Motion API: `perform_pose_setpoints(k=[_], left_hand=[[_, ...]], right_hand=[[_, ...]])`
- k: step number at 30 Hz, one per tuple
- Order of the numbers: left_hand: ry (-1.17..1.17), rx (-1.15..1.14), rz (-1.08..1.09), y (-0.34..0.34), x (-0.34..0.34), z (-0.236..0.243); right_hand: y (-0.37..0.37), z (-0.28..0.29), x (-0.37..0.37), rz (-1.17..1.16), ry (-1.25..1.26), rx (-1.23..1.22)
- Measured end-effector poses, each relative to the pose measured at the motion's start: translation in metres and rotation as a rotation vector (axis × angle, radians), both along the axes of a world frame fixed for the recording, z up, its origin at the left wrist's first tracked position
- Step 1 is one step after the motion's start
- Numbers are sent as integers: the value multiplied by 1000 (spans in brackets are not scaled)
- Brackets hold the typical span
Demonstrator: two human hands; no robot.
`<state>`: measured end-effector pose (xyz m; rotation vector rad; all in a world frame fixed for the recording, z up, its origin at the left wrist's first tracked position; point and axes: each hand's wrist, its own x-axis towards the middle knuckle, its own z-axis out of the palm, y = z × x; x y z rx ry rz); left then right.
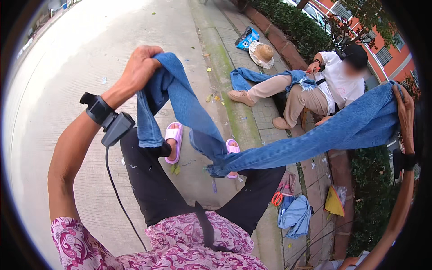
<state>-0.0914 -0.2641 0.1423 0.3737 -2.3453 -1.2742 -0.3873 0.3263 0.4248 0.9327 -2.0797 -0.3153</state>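
A pair of blue jeans (288, 143) is stretched out in the air between my two raised hands, above my knees. My left hand (143, 67) is closed in a fist round the denim at one end, and a loose part hangs down below it. Far to the right, my right hand (405, 105) grips the other end, its fingers partly hidden behind the cloth. The middle of the jeans sags low in front of my pink slippers (173, 143). A black wrist device (118, 128) with a cable is strapped to my left wrist.
A co-worker (344, 83) sits on the kerb at the right with jeans (252, 77) across the legs. Beyond lie a straw hat (262, 54) and a blue bag (247, 38). Beside my right knee are orange-handled scissors (277, 198), folded light-blue denim (295, 217) and a yellow pouch (334, 201).
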Motion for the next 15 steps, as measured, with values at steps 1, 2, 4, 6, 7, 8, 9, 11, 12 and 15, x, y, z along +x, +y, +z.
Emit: perform_pose_setpoints(k=[1, 2, 4, 6, 7, 8, 9, 11, 12, 15], left_hand=[[202, 204, 288, -1, 7, 24], [318, 228, 474, -8, 20, 43], [513, 4, 728, -13, 35, 46], [-73, -233, 96, -11, 46, 27], [1, -268, 88, -14, 52, 26], [-82, -254, -9, -19, 59, 30], [-265, -209, -93, -23, 67, 36], [203, 60, 569, -45, 79, 66], [305, 179, 721, -57, 90, 80], [298, -108, 472, -84, 112, 78]], right_hand=[[-1, -8, -8, 5, -1, 14], [0, -16, -14, 4, -6, 28], [1, -36, -26, 27, -14, 54], [8, -52, -40, 20, -30, 3], [14, -58, -47, -15, -42, 83], [20, -54, -57, 57, -16, 127], [28, -52, -66, 46, 9, 138], [34, -16, -96, -101, 209, 37], [35, 5, -107, -155, 229, 40], [40, 19, -126, -31, 135, -26]])
